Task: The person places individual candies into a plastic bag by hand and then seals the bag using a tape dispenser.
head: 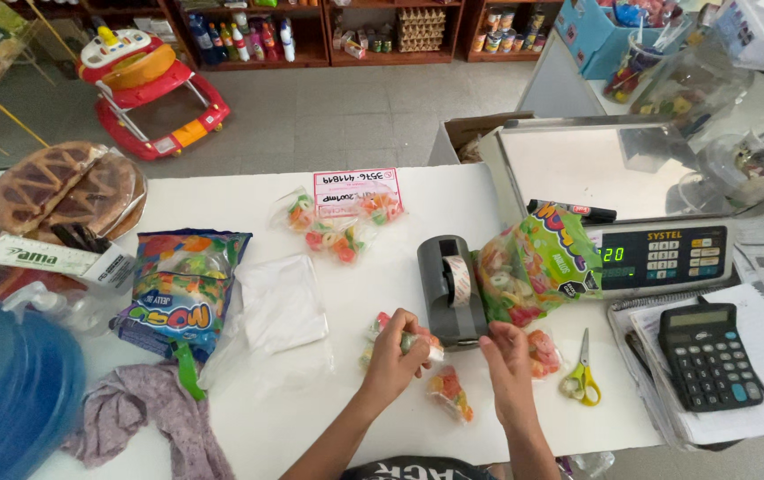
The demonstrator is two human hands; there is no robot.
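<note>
Two hands enter from the bottom edge of the head view, forearms angled inward over the white counter (400,196). Left hand (395,356): fingers curled and clenched around a small clear bag of gummy candy (417,342), knuckles up, just in front of the grey tape dispenser (450,289). Right hand (508,356): palm down, fingertips reaching to the dispenser's base beside that bag; whether it grips anything, cannot tell.

Count, small filled candy bags: one in the left hand, one below it at the counter edge (451,393), one to the right of the right hand (544,351), and a cluster of about three farther back (337,227) beside a pink handwritten card (357,184).

Large printed candy bags: two, one open and leaning on the scale (537,262), one lying at left (182,289).

Single items: digital scale (657,253), black calculator (709,354), yellow-handled scissors (583,373), black marker (573,211), stack of empty clear bags (280,302), purple cloth (146,418). Two lattice tarts (66,187) sit at far left.
</note>
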